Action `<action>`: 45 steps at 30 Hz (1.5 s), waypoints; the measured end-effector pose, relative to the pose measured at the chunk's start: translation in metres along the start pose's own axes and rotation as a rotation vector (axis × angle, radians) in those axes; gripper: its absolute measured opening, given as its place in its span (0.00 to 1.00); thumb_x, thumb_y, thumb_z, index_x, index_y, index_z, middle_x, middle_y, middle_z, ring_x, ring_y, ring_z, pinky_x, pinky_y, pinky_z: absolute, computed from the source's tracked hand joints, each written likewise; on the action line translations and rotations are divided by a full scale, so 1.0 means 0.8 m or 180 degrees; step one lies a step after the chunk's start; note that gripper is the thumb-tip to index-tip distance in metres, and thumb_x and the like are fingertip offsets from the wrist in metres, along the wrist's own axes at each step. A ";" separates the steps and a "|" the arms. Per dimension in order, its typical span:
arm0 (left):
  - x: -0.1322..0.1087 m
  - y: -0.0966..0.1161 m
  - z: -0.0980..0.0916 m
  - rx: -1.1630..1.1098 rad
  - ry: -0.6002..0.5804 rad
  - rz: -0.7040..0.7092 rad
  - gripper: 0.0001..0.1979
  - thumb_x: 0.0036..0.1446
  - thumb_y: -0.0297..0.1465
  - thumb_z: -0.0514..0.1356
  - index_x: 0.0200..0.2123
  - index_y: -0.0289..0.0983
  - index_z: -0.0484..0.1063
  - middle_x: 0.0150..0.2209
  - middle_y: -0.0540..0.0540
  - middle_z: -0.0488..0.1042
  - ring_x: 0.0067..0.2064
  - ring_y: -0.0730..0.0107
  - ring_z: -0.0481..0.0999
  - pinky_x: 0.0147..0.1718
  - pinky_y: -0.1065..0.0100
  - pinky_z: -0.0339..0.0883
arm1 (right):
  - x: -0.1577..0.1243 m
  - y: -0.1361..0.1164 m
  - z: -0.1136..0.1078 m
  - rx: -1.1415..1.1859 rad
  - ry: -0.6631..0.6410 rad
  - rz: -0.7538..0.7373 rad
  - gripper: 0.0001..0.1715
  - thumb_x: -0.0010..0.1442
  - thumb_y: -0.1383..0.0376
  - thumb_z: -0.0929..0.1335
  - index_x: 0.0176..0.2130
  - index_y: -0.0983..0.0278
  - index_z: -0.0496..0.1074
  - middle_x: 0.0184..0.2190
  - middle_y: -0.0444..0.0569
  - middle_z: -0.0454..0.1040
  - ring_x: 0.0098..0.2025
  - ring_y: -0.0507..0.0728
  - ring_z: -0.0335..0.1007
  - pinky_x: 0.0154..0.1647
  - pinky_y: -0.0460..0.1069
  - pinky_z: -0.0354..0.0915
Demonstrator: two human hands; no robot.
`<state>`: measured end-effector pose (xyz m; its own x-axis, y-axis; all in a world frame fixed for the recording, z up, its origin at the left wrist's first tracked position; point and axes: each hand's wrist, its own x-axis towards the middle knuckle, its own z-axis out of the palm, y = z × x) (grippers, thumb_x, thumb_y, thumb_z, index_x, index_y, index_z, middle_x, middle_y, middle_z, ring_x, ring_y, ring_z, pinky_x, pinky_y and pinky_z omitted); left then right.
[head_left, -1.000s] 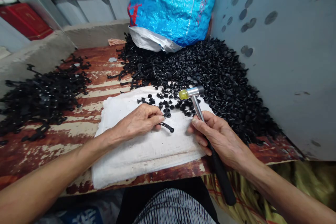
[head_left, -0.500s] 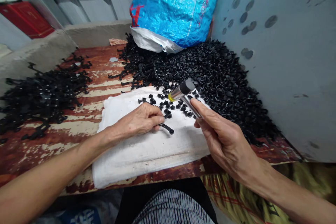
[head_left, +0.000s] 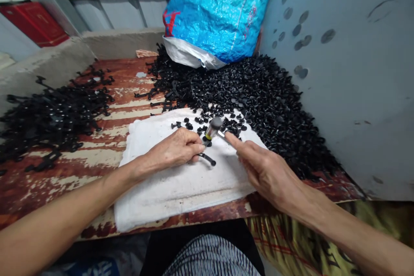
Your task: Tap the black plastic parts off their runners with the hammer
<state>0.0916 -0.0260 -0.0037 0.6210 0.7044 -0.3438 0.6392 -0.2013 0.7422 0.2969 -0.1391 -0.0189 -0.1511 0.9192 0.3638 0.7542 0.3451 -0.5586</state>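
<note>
My left hand (head_left: 184, 146) pinches a black plastic strip (head_left: 208, 159) above a folded white cloth (head_left: 161, 196); one rounded end of the strip sticks out toward me. In my right hand (head_left: 258, 164) is a small hammer (head_left: 214, 127) with a metal head, one dark face and one yellow face. The yellow face points down, close beside the left fingertips and over the strip's far end. Whether it touches the part there, I cannot tell. Loose black plastic studs (head_left: 186, 120) are scattered on the cloth just beyond both hands.
A big heap of black studs (head_left: 271, 95) spreads behind the cloth and to the right. Black strips (head_left: 54, 116) lie piled at the left. A blue woven sack (head_left: 216, 13) rests on the heap. A grey panel (head_left: 352, 95) bounds the right side; a red box (head_left: 35, 23) is far left.
My right hand has swung the hammer down and to the left, bringing its yellow face close to my left fingertips. My left hand stays nearly in place with the strip.
</note>
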 end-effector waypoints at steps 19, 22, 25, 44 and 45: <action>0.002 -0.001 0.001 -0.0060 -0.0052 -0.0188 0.13 0.53 0.35 0.57 0.19 0.36 0.68 0.12 0.55 0.59 0.14 0.81 0.52 0.13 0.74 0.43 | -0.002 0.001 -0.001 -0.0184 -0.0036 -0.0295 0.35 0.61 0.77 0.60 0.65 0.62 0.62 0.50 0.58 0.78 0.47 0.64 0.78 0.47 0.61 0.75; 0.002 0.000 0.000 -0.0102 -0.0094 -0.0282 0.13 0.54 0.33 0.57 0.19 0.36 0.68 0.12 0.55 0.59 0.13 0.81 0.53 0.13 0.74 0.44 | -0.002 0.001 -0.002 0.0012 0.0328 -0.0260 0.33 0.63 0.76 0.59 0.66 0.64 0.61 0.55 0.58 0.74 0.53 0.63 0.74 0.53 0.60 0.72; 0.001 0.000 -0.001 -0.0190 -0.0182 -0.0391 0.13 0.55 0.33 0.56 0.20 0.36 0.68 0.11 0.55 0.59 0.12 0.80 0.53 0.12 0.74 0.44 | -0.003 0.001 0.000 0.0059 0.0400 -0.0252 0.33 0.64 0.75 0.60 0.66 0.61 0.61 0.51 0.56 0.77 0.48 0.61 0.77 0.49 0.57 0.74; -0.022 0.012 -0.012 -0.2835 0.0282 -0.0980 0.08 0.51 0.20 0.61 0.22 0.33 0.68 0.21 0.48 0.71 0.21 0.74 0.69 0.17 0.69 0.72 | -0.004 0.021 0.008 0.0730 0.0318 0.0749 0.28 0.64 0.65 0.60 0.61 0.71 0.67 0.22 0.42 0.65 0.22 0.52 0.60 0.21 0.46 0.61; -0.023 0.013 -0.008 -0.2958 0.0462 -0.1061 0.09 0.53 0.18 0.60 0.22 0.33 0.67 0.21 0.47 0.71 0.20 0.74 0.69 0.17 0.68 0.72 | -0.004 0.022 0.011 0.0846 0.0280 0.0851 0.28 0.64 0.64 0.60 0.61 0.71 0.66 0.22 0.42 0.64 0.21 0.51 0.57 0.19 0.46 0.57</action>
<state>0.0843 -0.0369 0.0139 0.3735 0.7168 -0.5888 0.1234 0.5907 0.7974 0.3052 -0.1341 -0.0367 0.0927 0.9675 0.2352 0.5658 0.1432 -0.8120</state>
